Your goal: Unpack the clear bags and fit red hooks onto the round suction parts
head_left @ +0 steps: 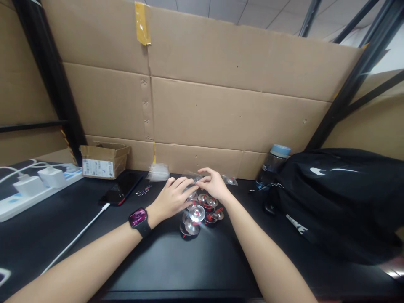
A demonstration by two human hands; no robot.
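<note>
Several round silvery discs with red parts [197, 213] lie in a pile on the black table [195, 265]. My left hand [175, 195], with a watch on its wrist, is over the pile's left side, its fingers spread and pointing right. My right hand [213, 184] reaches over the back of the pile, thumb and forefinger close to the left fingertips. Between the fingertips is something small and clear, too blurred to name. A clear plastic bag with a small item [229, 180] lies just right of my right hand.
Stacked clear bags [158, 172] stand behind my left hand. Leftward are a phone [121, 188], an open carton [105, 161] and a power strip [41, 189]. A bottle [273, 165] and a black bag [334, 202] are at the right. Cardboard [205, 113] walls the back.
</note>
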